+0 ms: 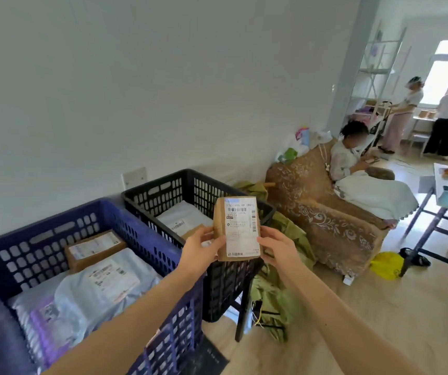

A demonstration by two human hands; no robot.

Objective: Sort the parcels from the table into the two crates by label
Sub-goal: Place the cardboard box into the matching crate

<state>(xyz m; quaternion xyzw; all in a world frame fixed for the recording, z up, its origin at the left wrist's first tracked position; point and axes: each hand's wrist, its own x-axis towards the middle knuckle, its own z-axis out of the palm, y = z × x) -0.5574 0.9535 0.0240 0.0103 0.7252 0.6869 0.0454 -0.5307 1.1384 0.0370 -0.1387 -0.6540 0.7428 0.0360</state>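
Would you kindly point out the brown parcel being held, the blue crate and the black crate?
brown parcel [241, 231], head view, middle of its white label.
blue crate [55, 239], head view, its far lattice wall.
black crate [163, 192], head view, its far lattice wall.

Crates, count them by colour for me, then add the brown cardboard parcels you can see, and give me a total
Blue crate: 1
Black crate: 1
Brown cardboard parcels: 3. These are the box in the blue crate, the box in the black crate, which is partly hidden, and the held parcel, pinched by the left hand and right hand.
Total: 5
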